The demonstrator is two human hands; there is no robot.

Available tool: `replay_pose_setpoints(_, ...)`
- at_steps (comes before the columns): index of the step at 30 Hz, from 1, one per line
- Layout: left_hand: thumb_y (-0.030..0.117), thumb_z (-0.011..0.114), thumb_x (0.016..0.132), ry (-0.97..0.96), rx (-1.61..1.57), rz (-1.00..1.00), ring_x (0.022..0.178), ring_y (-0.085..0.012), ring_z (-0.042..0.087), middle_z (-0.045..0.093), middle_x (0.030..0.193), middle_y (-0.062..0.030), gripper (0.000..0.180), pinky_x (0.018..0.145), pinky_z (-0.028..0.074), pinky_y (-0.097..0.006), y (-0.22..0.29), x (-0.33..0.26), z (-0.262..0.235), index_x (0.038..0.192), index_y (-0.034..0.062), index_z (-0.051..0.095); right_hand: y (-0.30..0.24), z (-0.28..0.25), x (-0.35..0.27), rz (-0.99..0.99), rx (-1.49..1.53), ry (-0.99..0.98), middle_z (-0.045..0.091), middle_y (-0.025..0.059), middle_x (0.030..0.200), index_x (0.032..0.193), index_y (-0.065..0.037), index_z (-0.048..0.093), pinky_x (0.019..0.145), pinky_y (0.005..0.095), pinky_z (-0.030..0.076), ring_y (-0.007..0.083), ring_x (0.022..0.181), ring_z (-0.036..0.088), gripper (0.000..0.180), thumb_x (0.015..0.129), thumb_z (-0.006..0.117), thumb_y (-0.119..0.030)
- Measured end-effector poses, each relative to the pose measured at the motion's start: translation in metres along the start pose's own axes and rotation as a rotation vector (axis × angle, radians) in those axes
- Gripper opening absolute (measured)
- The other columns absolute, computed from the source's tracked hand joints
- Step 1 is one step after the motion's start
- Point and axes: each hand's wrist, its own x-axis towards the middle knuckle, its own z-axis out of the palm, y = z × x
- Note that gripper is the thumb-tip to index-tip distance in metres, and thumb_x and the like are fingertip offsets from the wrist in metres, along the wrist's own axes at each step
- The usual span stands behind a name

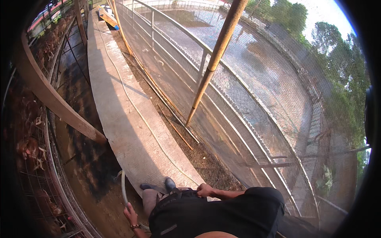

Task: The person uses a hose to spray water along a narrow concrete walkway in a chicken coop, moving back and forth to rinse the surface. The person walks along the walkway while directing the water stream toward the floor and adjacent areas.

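Left hand grips the hose near its end, beside the channel; right hand seems closed on the length along the walkway — advisable: steady aim, slack clear of the boots.

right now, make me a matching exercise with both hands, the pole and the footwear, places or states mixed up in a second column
1. left hand
2. right hand
3. bamboo pole
4. footwear

A. slanting in front of the netting
B. holding a pale hose, band at the wrist
C. dark, at the walkway's near end
D. closed against the black clothes, the hose reaching it

Pairs: 1-B, 2-D, 3-A, 4-C
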Motion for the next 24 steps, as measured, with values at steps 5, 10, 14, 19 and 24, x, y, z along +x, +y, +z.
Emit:
replay_pose_setpoints(5,0.044,0.047,0.086,-0.063,-0.086,-0.046,0.034,-0.0129,0.037,0.035,0.044,-0.0012,0.050,0.032,0.031,-0.027,-0.004,0.054,-0.009,0.060,0.0023,0.041,-0.003,0.021,0.030,-0.064,0.057,0.236,0.062,0.0173,0.077,0.076,0.002,0.063,0.058,0.0382,0.041,0.0237,0.073,0.059,0.029,0.071,0.045,-0.019)
replay_pose_setpoints(10,0.044,0.046,0.087,-0.102,-0.184,-0.069,0.035,-0.0088,0.034,0.032,0.045,0.0029,0.046,0.032,0.029,-0.025,0.001,0.107,-0.027,0.058,0.0088,0.036,-0.093,0.007,0.036,0.147,0.248,0.149,0.062,0.0147,0.087,0.078,0.003,0.063,0.066,0.0382,0.041,0.0225,0.081,0.056,0.045,0.078,0.050,-0.040)
replay_pose_setpoints(14,0.045,0.045,0.087,-0.100,-0.175,-0.110,0.035,-0.0109,0.038,0.034,0.044,-0.0001,0.051,0.032,0.031,-0.027,0.006,0.137,-0.038,0.056,0.0051,0.039,-0.181,-0.007,0.010,0.194,0.191,-0.021,0.062,0.0130,0.085,0.081,0.002,0.064,0.069,0.0355,0.043,0.0203,0.078,0.056,0.058,0.075,0.055,-0.054)
replay_pose_setpoints(19,0.044,0.046,0.087,-0.180,-0.177,-0.116,0.034,-0.0110,0.038,0.035,0.044,-0.0001,0.050,0.032,0.031,-0.027,0.015,0.151,-0.044,0.056,0.0049,0.039,-0.254,-0.040,-0.028,0.101,0.086,-0.100,0.062,0.0100,0.074,0.086,0.006,0.064,0.060,0.0319,0.044,0.0147,0.070,0.057,0.066,0.081,0.045,-0.058)
replay_pose_setpoints(24,0.042,0.048,0.086,-0.186,-0.203,-0.122,0.035,-0.0103,0.038,0.035,0.044,0.0003,0.049,0.032,0.031,-0.027,0.014,0.160,-0.048,0.055,0.0055,0.039,-0.317,-0.042,0.015,-0.242,-0.025,-0.288,0.060,0.0100,0.070,0.076,0.005,0.062,0.057,0.0346,0.042,0.0162,0.065,0.055,0.063,0.084,0.043,-0.055)
